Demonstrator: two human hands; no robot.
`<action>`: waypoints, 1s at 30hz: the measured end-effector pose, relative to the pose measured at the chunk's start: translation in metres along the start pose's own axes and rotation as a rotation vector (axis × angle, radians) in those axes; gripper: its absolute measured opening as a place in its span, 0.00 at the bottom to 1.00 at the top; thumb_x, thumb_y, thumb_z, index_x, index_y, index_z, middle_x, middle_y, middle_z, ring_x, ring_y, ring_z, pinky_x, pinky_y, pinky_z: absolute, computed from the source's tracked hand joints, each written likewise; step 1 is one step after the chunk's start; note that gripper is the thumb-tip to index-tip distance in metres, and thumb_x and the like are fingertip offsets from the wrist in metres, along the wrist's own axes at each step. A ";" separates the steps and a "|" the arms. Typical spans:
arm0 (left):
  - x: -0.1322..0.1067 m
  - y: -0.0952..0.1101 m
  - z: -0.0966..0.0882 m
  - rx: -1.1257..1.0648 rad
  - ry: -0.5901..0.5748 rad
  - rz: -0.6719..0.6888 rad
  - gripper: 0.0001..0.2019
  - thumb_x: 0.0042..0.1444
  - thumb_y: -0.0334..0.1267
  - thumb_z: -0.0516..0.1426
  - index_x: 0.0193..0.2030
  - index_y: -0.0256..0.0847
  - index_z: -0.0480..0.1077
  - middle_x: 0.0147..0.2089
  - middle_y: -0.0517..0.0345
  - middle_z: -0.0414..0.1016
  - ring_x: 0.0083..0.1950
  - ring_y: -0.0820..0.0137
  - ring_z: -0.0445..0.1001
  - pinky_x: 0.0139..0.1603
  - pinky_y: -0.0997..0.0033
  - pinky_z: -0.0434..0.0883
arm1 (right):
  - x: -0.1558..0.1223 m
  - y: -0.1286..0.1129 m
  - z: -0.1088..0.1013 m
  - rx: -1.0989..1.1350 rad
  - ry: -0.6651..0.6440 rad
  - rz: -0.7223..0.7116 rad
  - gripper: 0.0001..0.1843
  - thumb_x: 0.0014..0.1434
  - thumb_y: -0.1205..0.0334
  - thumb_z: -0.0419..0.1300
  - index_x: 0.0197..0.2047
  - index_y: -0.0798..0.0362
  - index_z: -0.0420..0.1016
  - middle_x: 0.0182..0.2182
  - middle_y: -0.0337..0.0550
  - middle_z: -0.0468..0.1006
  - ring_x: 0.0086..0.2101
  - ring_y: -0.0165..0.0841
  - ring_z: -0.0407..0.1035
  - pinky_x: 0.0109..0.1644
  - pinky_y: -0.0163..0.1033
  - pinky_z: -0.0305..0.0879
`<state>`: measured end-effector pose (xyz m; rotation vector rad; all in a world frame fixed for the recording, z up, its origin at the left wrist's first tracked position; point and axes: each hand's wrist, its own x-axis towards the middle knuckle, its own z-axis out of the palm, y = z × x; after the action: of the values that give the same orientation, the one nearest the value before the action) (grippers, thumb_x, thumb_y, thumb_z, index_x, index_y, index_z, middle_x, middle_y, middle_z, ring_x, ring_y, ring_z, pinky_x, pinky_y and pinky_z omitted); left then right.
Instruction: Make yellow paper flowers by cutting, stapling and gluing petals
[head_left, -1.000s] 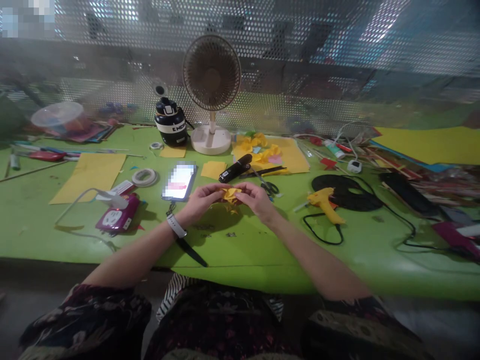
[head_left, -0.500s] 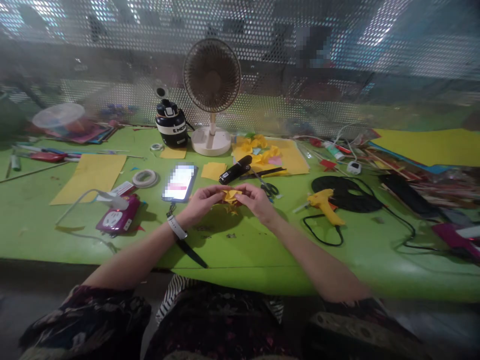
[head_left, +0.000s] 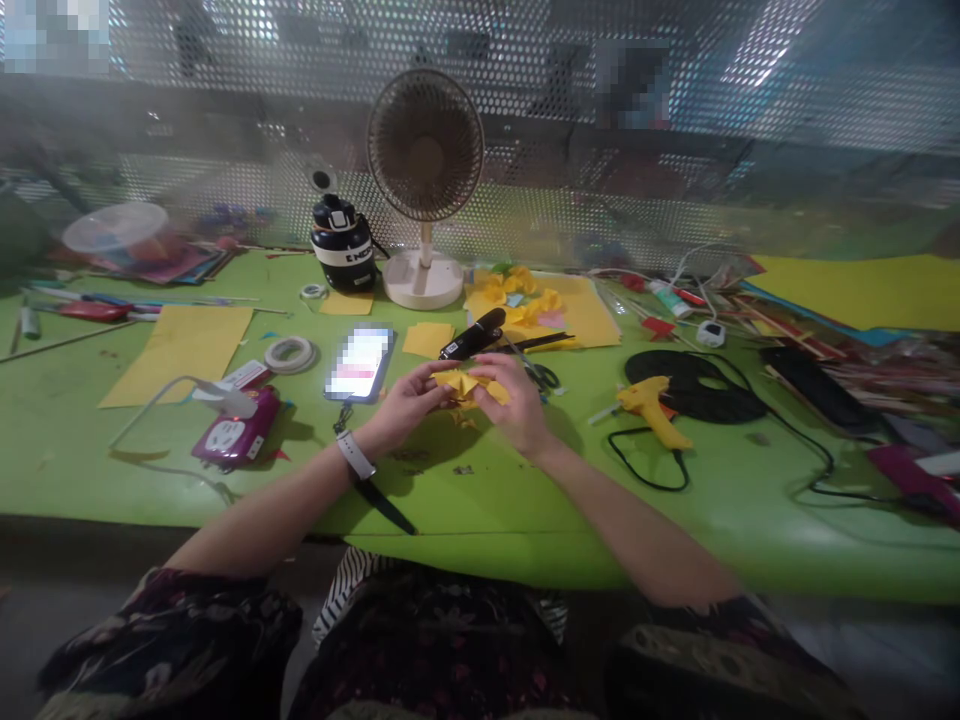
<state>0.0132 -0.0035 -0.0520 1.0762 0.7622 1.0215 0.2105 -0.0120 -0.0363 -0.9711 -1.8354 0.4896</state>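
Observation:
Both hands meet over the middle of the green table and pinch a small folded piece of yellow paper. My left hand, with a white wristband, grips its left side. My right hand curls over its right side, fingers closed on it. Small yellow scraps lie on the table just below the paper. A phone with a lit screen lies just left of my hands, and a black stapler and scissors lie just behind them.
A yellow glue gun with a black cord lies to the right. A desk fan and a black bottle stand at the back. Yellow sheets, tape rolls, a pink power strip sit left; paper flowers behind.
My right hand has turned and moved over the top of the yellow paper, which now shows a little more spread out between the fingers. My left hand has barely shifted.

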 end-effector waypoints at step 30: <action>-0.002 0.005 0.001 1.058 0.139 0.766 0.14 0.61 0.32 0.57 0.54 0.39 0.74 0.49 0.46 0.81 0.49 0.63 0.80 0.50 0.58 0.78 | -0.009 -0.001 0.006 0.219 -0.019 0.155 0.13 0.64 0.52 0.62 0.45 0.50 0.82 0.40 0.47 0.84 0.38 0.37 0.78 0.43 0.47 0.78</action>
<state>0.0116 -0.0051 -0.0469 2.3460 1.0683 1.3577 0.2064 -0.0189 -0.0436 -0.9640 -1.6887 0.7801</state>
